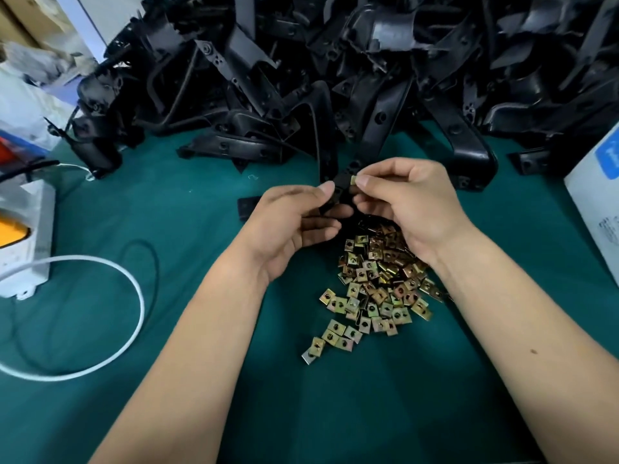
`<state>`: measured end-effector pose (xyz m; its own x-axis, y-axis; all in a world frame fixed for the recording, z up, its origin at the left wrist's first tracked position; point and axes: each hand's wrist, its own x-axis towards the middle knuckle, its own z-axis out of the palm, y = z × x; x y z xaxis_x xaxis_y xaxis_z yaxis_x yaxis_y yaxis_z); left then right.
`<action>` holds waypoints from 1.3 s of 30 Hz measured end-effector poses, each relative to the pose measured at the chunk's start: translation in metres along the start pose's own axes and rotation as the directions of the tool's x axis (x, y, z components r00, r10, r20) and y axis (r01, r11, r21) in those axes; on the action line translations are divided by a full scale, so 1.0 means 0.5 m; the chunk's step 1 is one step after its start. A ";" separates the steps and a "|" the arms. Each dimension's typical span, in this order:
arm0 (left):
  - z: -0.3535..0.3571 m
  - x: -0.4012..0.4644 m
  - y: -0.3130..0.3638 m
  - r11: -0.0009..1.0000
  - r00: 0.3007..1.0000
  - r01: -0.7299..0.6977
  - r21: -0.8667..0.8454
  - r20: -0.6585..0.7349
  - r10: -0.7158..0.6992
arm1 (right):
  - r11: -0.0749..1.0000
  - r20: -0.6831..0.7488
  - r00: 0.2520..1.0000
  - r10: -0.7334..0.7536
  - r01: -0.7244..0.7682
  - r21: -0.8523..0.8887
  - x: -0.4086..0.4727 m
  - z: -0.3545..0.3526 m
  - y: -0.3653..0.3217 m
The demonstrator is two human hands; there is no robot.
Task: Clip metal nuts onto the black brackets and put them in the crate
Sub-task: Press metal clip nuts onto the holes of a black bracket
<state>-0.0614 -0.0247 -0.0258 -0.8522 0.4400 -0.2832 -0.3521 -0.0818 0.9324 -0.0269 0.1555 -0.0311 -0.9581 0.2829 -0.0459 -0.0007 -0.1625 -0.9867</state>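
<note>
Left hand grips a black bracket above the green mat — right hand pinches a metal nut against its end. Loose nuts heaped below; bracket pile behind.

Nothing legible anywhere. On the white box at the right edge of the frame, a blue label with a pale mark cut off by the frame, and lower down a block of small dark print, too fine and blurred to read. No readable markings elsewhere in the frame.
</note>
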 end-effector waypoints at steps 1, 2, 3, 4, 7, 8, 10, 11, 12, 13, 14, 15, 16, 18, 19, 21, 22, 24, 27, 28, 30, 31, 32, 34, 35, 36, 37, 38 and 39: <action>0.000 -0.001 0.000 1.000 1.000 -0.012 -0.008 -0.024 0.012 | 1.000 0.004 1.000 0.010 -0.010 0.016 -0.001 0.004 0.000; 0.001 0.000 0.001 0.999 0.998 -0.037 -0.006 -0.048 0.036 | 1.000 0.006 1.000 0.009 -0.009 0.021 -0.001 0.007 0.000; 0.002 0.001 0.000 0.997 0.995 -0.075 0.000 -0.072 0.075 | 1.000 0.007 1.000 0.003 -0.004 0.023 -0.001 0.010 0.001; 0.004 0.001 -0.001 0.992 0.988 -0.124 -0.008 -0.095 0.122 | 1.000 0.007 1.000 -0.003 0.003 0.031 -0.002 0.014 0.002; 0.014 0.001 -0.004 0.963 0.956 -0.259 -0.081 -0.166 0.243 | 0.998 0.005 1.000 -0.028 0.028 0.050 -0.005 0.029 0.008; 0.018 0.001 -0.006 0.957 0.950 -0.273 -0.101 -0.183 0.252 | 0.998 -0.001 0.999 -0.049 0.049 0.026 -0.007 0.034 0.011; 0.025 0.003 -0.014 0.955 0.943 -0.273 -0.118 -0.229 0.242 | 0.995 -0.020 0.995 -0.095 0.095 -0.023 -0.010 0.043 0.017; 0.027 0.005 -0.018 0.955 0.938 -0.271 -0.120 -0.256 0.234 | 0.993 -0.034 0.993 -0.114 0.112 -0.032 -0.011 0.044 0.018; 0.028 0.008 -0.020 0.957 0.933 -0.268 -0.113 -0.280 0.228 | 0.991 -0.049 0.990 -0.129 0.127 -0.038 -0.010 0.044 0.019; 0.029 0.010 -0.023 0.960 0.928 -0.264 -0.095 -0.296 0.226 | 0.989 -0.059 0.988 -0.144 0.141 -0.048 -0.009 0.041 0.018; 0.030 0.012 -0.024 0.963 0.926 -0.259 -0.074 -0.301 0.226 | 0.987 -0.059 0.986 -0.154 0.151 -0.064 -0.008 0.039 0.018; 0.031 0.013 -0.027 0.965 0.926 -0.257 -0.051 -0.298 0.230 | 0.985 -0.049 0.986 -0.159 0.155 -0.082 -0.007 0.037 0.017; 0.032 0.015 -0.030 0.965 0.926 -0.260 -0.028 -0.289 0.241 | 0.983 -0.035 0.987 -0.159 0.155 -0.101 -0.006 0.036 0.017; 0.035 0.017 -0.035 0.960 0.924 -0.281 0.016 -0.264 0.275 | 0.979 -0.021 0.988 -0.153 0.149 -0.140 -0.006 0.036 0.018; 0.037 0.018 -0.037 0.955 0.922 -0.294 0.034 -0.252 0.293 | 0.977 -0.023 0.988 -0.151 0.146 -0.152 -0.006 0.036 0.018; 0.040 0.021 -0.042 0.945 0.913 -0.321 0.057 -0.246 0.325 | 0.977 -0.036 0.988 -0.149 0.142 -0.157 -0.005 0.035 0.018; 0.041 0.021 -0.043 0.942 0.907 -0.329 0.059 -0.259 0.333 | 0.979 -0.048 0.988 -0.146 0.138 -0.151 -0.005 0.034 0.019; 0.041 0.022 -0.045 0.941 0.897 -0.335 0.052 -0.289 0.336 | 0.982 -0.073 0.988 -0.136 0.125 -0.138 -0.003 0.034 0.020; 0.039 0.024 -0.048 0.935 0.892 -0.349 0.066 -0.283 0.353 | 0.988 -0.107 0.988 -0.113 0.100 -0.120 -0.001 0.033 0.022; 0.039 0.024 -0.049 0.933 0.892 -0.353 0.071 -0.276 0.359 | 0.990 -0.121 0.987 -0.103 0.090 -0.111 0.001 0.033 0.023; 0.040 0.026 -0.050 0.931 0.891 -0.358 0.076 -0.270 0.365 | 0.994 -0.144 0.986 -0.081 0.069 -0.087 0.003 0.031 0.023; 0.040 0.027 -0.051 0.930 0.892 -0.359 0.075 -0.266 0.366 | 0.995 -0.149 0.986 -0.072 0.061 -0.078 0.003 0.029 0.023; 0.040 0.028 -0.051 0.931 0.894 -0.358 0.071 -0.260 0.364 | 0.996 -0.147 0.987 -0.065 0.054 -0.076 0.004 0.029 0.022; 0.039 0.030 -0.051 0.933 0.898 -0.355 0.058 -0.256 0.358 | 0.996 -0.139 0.989 -0.057 0.046 -0.077 0.003 0.029 0.021; 0.039 0.030 -0.052 0.933 0.899 -0.355 0.052 -0.254 0.356 | 0.996 -0.138 0.989 -0.054 0.044 -0.073 0.003 0.029 0.021; 0.039 0.031 -0.052 0.933 0.900 -0.357 0.048 -0.249 0.357 | 0.997 -0.140 0.989 -0.051 0.042 -0.067 0.002 0.030 0.020; 0.039 0.031 -0.053 0.932 0.901 -0.361 0.044 -0.240 0.361 | 0.997 -0.143 0.989 -0.048 0.040 -0.062 0.001 0.030 0.019; 0.039 0.031 -0.054 0.930 0.902 -0.366 0.041 -0.231 0.365 | 0.997 -0.144 0.988 -0.048 0.040 -0.060 0.000 0.029 0.018; 0.039 0.031 -0.054 0.928 0.902 -0.370 0.039 -0.223 0.369 | 0.997 -0.144 0.988 -0.050 0.041 -0.061 -0.001 0.029 0.017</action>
<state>-0.0575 0.0016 -0.0511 -0.9852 0.1672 0.0388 0.0039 -0.2038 0.9790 -0.0308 0.1400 -0.0372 -0.9057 0.4235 -0.0189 -0.0225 -0.0925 -0.9955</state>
